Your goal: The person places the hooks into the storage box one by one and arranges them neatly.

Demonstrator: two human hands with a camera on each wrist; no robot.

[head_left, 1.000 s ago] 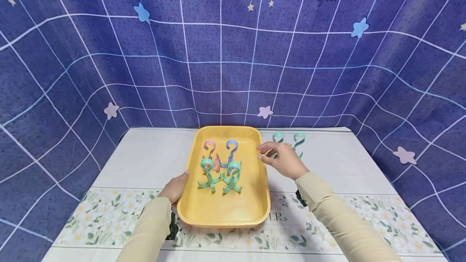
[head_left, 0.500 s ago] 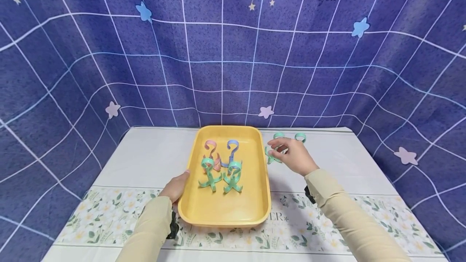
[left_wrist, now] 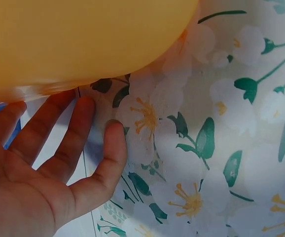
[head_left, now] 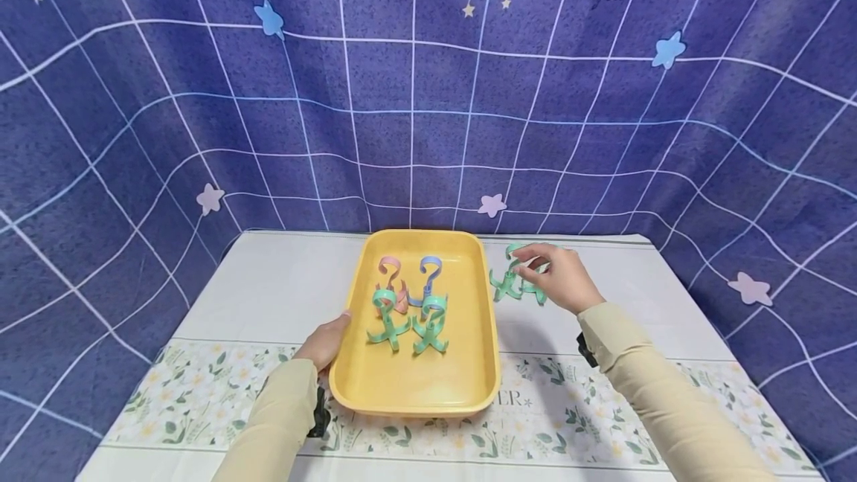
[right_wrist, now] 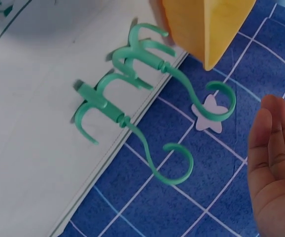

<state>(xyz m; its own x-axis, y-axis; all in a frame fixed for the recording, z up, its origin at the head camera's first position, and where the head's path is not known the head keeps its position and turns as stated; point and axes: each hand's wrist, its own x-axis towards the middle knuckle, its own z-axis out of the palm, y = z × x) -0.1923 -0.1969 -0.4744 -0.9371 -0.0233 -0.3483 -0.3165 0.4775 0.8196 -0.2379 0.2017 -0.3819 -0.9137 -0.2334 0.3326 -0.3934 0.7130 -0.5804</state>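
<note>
My left hand (head_left: 324, 342) holds the left side of the yellow tray (head_left: 431, 389), thumb at the rim. In the left wrist view its fingers (left_wrist: 83, 116) reach to the tray's underside. In the tray a pink hook hanger (head_left: 390, 266) and a blue one (head_left: 431, 266) stand behind two green ones. Right of the tray are two more green hook hangers (head_left: 506, 285), each with a curled top and prong feet. My right hand (head_left: 565, 277) hovers by them with fingers loosely bent, holding nothing. In the right wrist view both hangers (right_wrist: 132, 59) are apart from the hand.
A white tablecloth (head_left: 274, 274) with a floral band (head_left: 201, 393) covers the table. A blue gridded curtain (head_left: 428, 140) rises behind the table's far edge and at both sides.
My right hand has moved right, away from the tray's edge and over the standing green hook hangers, uncovering the left one. My left hand and the tray stay as they were.
</note>
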